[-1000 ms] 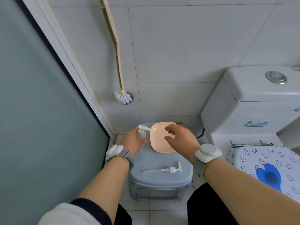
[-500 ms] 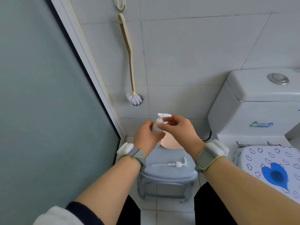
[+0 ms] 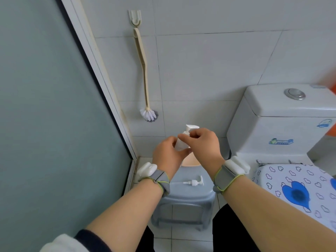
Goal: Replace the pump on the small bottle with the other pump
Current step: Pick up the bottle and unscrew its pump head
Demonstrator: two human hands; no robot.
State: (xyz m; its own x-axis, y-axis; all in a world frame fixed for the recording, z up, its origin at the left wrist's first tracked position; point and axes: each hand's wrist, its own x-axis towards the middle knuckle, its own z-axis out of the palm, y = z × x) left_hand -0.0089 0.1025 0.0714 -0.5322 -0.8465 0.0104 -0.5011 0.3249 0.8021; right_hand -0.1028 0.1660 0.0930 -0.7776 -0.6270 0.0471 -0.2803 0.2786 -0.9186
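left arm: i see my bare forearm rising from the lower left of frame, grey band on the wrist.
left hand (image 3: 168, 153): curled shut at centre frame, back toward me.
right arm: bare forearm from the lower right, banded too.
right hand (image 3: 203, 144): just right of the left, fingertips (image 3: 183, 137) pinched together.

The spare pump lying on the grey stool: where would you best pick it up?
Probably at the ribbed collar of the spare pump, pinched from above. It lies flat on the stool, thin tube pointing left and head right, so the collar is the thickest, sturdiest part.
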